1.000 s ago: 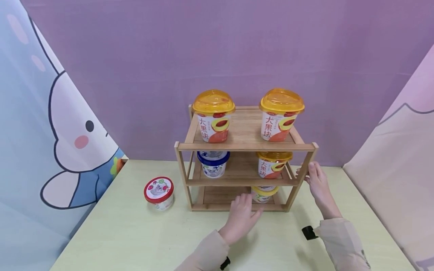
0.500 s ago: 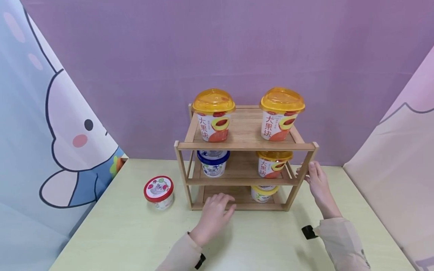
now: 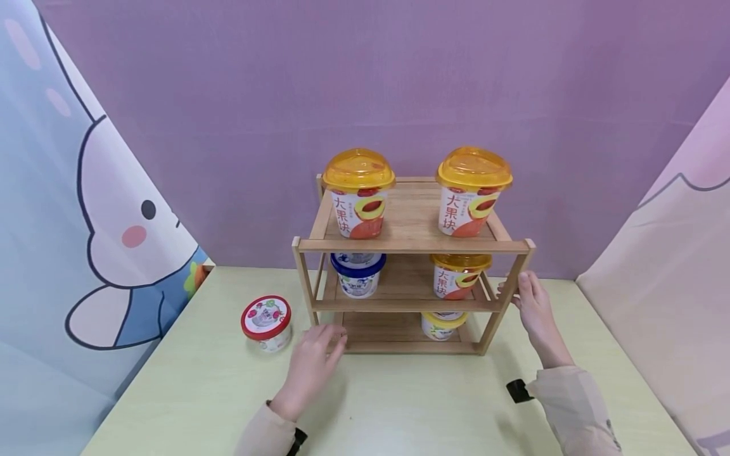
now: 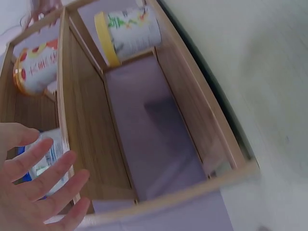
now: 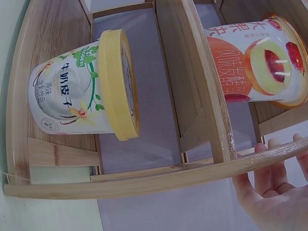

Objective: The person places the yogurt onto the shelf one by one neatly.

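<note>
Near the lower left post of a three-tier wooden rack [image 3: 399, 246], my left hand [image 3: 312, 361] holds nothing, its fingers spread in the left wrist view. My right hand [image 3: 538, 316] grips the rack's right front post, with fingertips reaching behind it. On the bottom tier, toward the right, stands a yellow-lidded tub [image 5: 72, 94]. The middle tier carries a blue-lidded tub [image 3: 359, 282] at left and an orange-lidded yogurt cup [image 5: 260, 62] at right. Two more orange-lidded cups, a left one [image 3: 360, 202] and a right one [image 3: 470, 202], stand on the top tier.
A red-lidded tub [image 3: 267, 322] stands on the pale green table [image 3: 399, 405], left of the rack. A purple cloth [image 3: 365, 76] hangs behind. Printed cloths, one with a cartoon figure [image 3: 154, 253], close off the sides.
My left hand has moved left along the front of the rack, away from the yellow-lidded tub to the left post. The right hand has stayed at the right post.
</note>
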